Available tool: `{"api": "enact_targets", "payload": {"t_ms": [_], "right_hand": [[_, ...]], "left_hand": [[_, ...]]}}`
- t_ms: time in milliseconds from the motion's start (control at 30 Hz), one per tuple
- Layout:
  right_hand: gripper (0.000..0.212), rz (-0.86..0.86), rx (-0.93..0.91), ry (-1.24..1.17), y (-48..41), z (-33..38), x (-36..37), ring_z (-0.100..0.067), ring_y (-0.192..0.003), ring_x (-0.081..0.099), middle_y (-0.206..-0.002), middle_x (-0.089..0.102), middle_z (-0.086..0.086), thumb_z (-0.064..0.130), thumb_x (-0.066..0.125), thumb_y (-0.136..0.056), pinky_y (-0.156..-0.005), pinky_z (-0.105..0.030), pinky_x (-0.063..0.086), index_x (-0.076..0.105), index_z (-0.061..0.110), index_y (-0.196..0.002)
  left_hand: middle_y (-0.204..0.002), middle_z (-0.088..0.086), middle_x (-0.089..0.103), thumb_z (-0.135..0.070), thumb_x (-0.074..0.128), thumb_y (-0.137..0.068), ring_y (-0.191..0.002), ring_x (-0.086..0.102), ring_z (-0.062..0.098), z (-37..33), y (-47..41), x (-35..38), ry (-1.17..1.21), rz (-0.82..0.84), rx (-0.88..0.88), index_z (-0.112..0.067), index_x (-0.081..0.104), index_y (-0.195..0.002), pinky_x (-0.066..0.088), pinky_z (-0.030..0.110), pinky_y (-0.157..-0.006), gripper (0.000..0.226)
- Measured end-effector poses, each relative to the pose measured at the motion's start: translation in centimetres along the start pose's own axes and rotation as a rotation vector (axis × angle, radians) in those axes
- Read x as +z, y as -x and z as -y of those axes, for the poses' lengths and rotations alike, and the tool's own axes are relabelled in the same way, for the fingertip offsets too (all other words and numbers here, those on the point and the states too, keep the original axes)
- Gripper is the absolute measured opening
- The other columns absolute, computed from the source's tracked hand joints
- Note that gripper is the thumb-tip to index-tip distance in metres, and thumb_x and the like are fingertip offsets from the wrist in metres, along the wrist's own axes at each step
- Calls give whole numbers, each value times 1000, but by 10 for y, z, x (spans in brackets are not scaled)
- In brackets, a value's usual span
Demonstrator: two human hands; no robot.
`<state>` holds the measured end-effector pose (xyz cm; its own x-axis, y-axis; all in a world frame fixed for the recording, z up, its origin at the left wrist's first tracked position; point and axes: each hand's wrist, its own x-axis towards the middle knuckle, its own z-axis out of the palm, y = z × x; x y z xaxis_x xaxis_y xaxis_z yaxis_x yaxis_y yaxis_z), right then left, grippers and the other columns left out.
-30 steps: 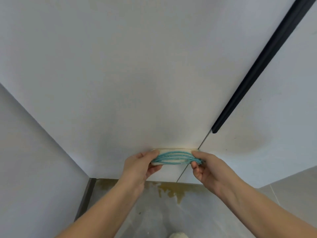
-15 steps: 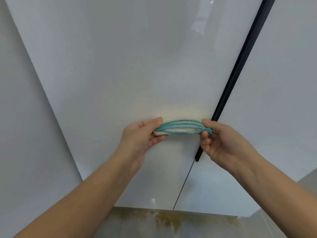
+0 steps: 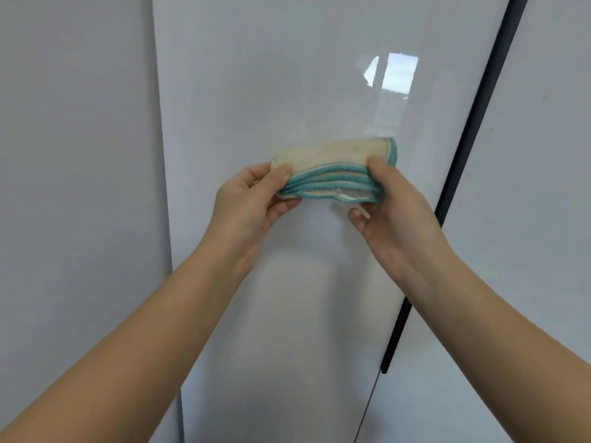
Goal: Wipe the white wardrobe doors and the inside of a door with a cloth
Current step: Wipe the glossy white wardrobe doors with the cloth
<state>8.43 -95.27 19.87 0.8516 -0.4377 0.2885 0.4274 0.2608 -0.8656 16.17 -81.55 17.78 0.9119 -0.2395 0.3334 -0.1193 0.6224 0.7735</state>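
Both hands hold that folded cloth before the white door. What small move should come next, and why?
Probably press the folded cream cloth with teal edging flat onto the glossy white wardrobe door and begin a stroke. The left hand and right hand each pinch one end, holding it folded in front of that door.

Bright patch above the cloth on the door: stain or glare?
Head view: glare, a window reflection on the glossy wardrobe door, up and right of the cloth. Head view: sharp, no motion blur on the cloth, left hand or right hand.
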Motion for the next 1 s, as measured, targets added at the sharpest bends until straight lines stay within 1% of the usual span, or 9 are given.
{"api": "enact_targets", "payload": {"t_ms": [67, 133, 267, 433, 600, 700, 800, 900, 1000], "right_hand": [[15, 66, -41, 14, 1, -16, 12, -13, -91, 65, -99, 70, 0, 18, 56, -95, -89, -34, 53, 64, 18, -109], [24, 78, -62, -38, 3, -27, 24, -20, -100, 66, -108, 69, -9, 7, 56, -95, -99, -42, 51, 60, 8, -118], [25, -32, -229, 29, -3, -17, 46, -18, -96, 67, -103, 69, -6, 3, 60, -92, -95, -39, 53, 61, 9, -116], [38, -95, -914, 404, -19, 31, 86, 4, -89, 60, -100, 59, 15, 8, 67, -85, -79, -16, 50, 51, 18, -118], [31, 59, -1416, 1078, -69, 1, 128, -24, -83, 59, -94, 67, 2, 16, 70, -76, -71, -40, 44, 65, 14, -106], [28, 114, -1577, 1435, -99, -32, 130, -28, -88, 60, -99, 70, 2, 21, 75, -69, -72, -36, 39, 70, 15, -96], [23, 67, -1680, 1487, -110, -50, 126, -29, -89, 61, -102, 70, 0, 17, 77, -68, -73, -35, 34, 71, 13, -91], [10, 159, -1767, 1501, -99, -80, 122, -28, -78, 59, -93, 69, -3, 11, 73, -75, -65, -37, 32, 70, 12, -84], [10, 510, -1836, 1576, -77, -139, 91, -26, -73, 54, -87, 64, -6, 10, 61, -88, -62, -38, 30, 66, 14, -80]], "left_hand": [[-92, 7, 70, -8, 60, -94, -80, 69, 14, 0, 2, -12, 2, -38, -11, -8, 62, -93, 57, 21, -68, 3], [-95, 10, 69, -8, 60, -93, -81, 70, 15, -2, 0, -22, -20, -59, -11, -8, 63, -95, 57, 21, -68, 3], [-101, 11, 71, -11, 61, -94, -86, 72, 18, -19, -3, -45, -233, -79, 11, -7, 67, -104, 60, 26, -75, 12], [-103, 2, 71, -6, 56, -94, -98, 69, 18, -46, -6, -78, -461, -245, 238, -17, 68, -98, 58, 31, -82, 17], [-106, -5, 70, -2, 54, -90, -102, 65, 11, -56, -16, -100, -694, -363, 416, -20, 68, -106, 52, 37, -97, 27], [-111, -6, 67, -1, 54, -91, -104, 62, 6, -55, -15, -110, -824, -336, 462, -20, 65, -111, 48, 17, -93, 30], [-119, -7, 63, 0, 52, -92, -111, 58, 4, -54, -16, -118, -903, -300, 481, -15, 62, -122, 38, -3, -82, 36], [-127, -8, 58, 1, 49, -93, -118, 53, 5, -55, -21, -121, -902, -283, 471, -14, 57, -132, 37, 8, -95, 42], [-135, -9, 52, 2, 44, -95, -126, 47, 5, -56, -21, -125, -883, -239, 450, -15, 50, -139, 33, 21, -107, 47]]}}
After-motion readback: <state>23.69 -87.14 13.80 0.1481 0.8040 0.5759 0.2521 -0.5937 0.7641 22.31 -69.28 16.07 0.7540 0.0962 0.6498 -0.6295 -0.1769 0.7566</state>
